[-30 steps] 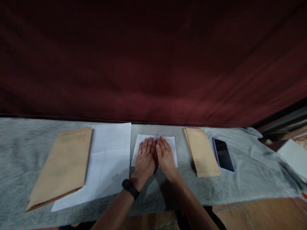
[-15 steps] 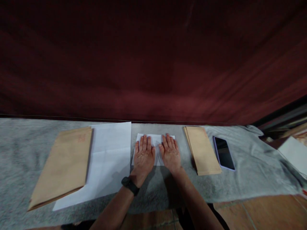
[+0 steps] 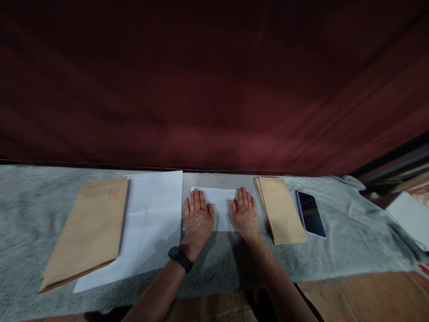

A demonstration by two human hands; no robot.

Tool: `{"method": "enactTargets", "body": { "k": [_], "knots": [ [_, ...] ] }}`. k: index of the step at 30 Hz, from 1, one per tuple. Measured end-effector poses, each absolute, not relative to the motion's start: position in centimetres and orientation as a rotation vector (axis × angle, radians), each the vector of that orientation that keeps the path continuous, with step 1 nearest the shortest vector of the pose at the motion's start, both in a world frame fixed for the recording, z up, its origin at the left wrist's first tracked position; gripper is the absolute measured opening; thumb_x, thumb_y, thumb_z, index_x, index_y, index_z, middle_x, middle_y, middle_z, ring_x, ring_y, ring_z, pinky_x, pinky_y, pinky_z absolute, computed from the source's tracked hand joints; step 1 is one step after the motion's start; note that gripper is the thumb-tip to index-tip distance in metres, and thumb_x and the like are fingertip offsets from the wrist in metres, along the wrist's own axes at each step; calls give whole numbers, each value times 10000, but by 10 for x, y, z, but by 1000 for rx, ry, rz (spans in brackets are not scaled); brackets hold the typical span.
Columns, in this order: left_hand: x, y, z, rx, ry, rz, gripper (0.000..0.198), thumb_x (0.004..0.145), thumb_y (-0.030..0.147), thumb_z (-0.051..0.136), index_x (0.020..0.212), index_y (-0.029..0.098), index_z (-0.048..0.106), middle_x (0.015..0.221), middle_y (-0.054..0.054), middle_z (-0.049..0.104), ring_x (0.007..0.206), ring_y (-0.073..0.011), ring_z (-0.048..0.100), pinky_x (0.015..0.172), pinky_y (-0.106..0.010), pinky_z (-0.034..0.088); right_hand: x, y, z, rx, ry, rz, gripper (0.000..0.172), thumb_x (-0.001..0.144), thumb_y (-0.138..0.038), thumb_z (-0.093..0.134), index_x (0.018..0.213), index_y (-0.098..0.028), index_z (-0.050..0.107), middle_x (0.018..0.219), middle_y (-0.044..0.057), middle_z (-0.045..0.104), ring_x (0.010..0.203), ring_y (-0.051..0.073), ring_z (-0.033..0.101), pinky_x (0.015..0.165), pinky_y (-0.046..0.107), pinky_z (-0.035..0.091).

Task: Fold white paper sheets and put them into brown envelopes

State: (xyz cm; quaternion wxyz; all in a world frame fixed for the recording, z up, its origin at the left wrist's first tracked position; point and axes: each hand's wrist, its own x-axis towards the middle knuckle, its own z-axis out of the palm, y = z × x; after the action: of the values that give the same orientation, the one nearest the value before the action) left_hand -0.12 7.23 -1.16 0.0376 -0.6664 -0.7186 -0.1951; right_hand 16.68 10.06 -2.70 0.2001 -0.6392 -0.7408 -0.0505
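A small white sheet of paper (image 3: 222, 210), perhaps folded, lies on the grey cloth in front of me. My left hand (image 3: 199, 217) rests flat over its left part, fingers stretched out and pointing away from me. On its right edge lies my right hand (image 3: 245, 213), also flat with the thumb out to the side. White paper shows between the two hands. Left of them is a larger white sheet (image 3: 154, 228) with faint creases. To the right lie several narrow brown envelopes (image 3: 283, 212), close beside my right hand.
A stack of large brown envelopes (image 3: 87, 228) overlaps the big white sheet. A phone (image 3: 311, 214) in a purple case lies right of the narrow envelopes. The grey cloth (image 3: 355, 241) covers the table. Behind it hangs a dark red curtain (image 3: 214, 98).
My hands have spread apart across the small sheet, the right one moving right and the left slightly left. More white paper shows between them.
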Motion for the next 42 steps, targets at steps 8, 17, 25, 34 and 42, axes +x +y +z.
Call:
{"method": "enactTargets", "body": {
  "k": [8, 17, 25, 34, 42],
  "knots": [
    [-1, 71, -6, -2038, -2246, -575, 583, 1000, 291, 404, 1470, -52, 437, 1567, -306, 396, 1508, -372, 333, 1220, -556, 299, 150, 94, -10, -1677, -2110, -87, 565, 1088, -341, 282, 1540, -23, 397, 1610, 205, 379, 1517, 305, 324, 1213, 510, 314],
    [-7, 72, -6, -1997, -2210, -699, 575, 962, 223, 424, 1470, -46, 419, 1575, -321, 374, 1483, -389, 371, 1159, -555, 394, 127, 80, -10, -1556, -2288, 63, 492, 1078, -350, 404, 1534, -173, 456, 1606, 131, 418, 1510, 256, 348, 1235, 488, 275],
    [-26, 74, 16, -1963, -2380, -673, 524, 968, 167, 386, 1467, 21, 451, 1418, -272, 565, 1275, -345, 589, 1040, -509, 519, 128, 81, -13, -1540, -2306, 5, 503, 1074, -348, 412, 1546, -177, 436, 1595, 133, 434, 1498, 275, 369, 1223, 499, 278],
    [-41, 76, 9, -2074, -2480, -871, 577, 844, -9, 398, 1377, 139, 561, 1318, -160, 610, 976, -203, 721, 854, -319, 629, 133, 83, -12, -1511, -2340, -21, 476, 1073, -334, 419, 1522, -185, 475, 1601, 107, 429, 1473, 281, 409, 1223, 509, 282],
    [-21, 59, 31, -2002, -2261, -490, 465, 934, 90, 404, 1359, 101, 593, 1396, -208, 597, 1244, -346, 600, 1038, -530, 525, 131, 82, -13, -1546, -2342, -30, 487, 1071, -339, 414, 1537, -202, 453, 1605, 107, 425, 1481, 289, 391, 1218, 532, 280]
  ]
}}
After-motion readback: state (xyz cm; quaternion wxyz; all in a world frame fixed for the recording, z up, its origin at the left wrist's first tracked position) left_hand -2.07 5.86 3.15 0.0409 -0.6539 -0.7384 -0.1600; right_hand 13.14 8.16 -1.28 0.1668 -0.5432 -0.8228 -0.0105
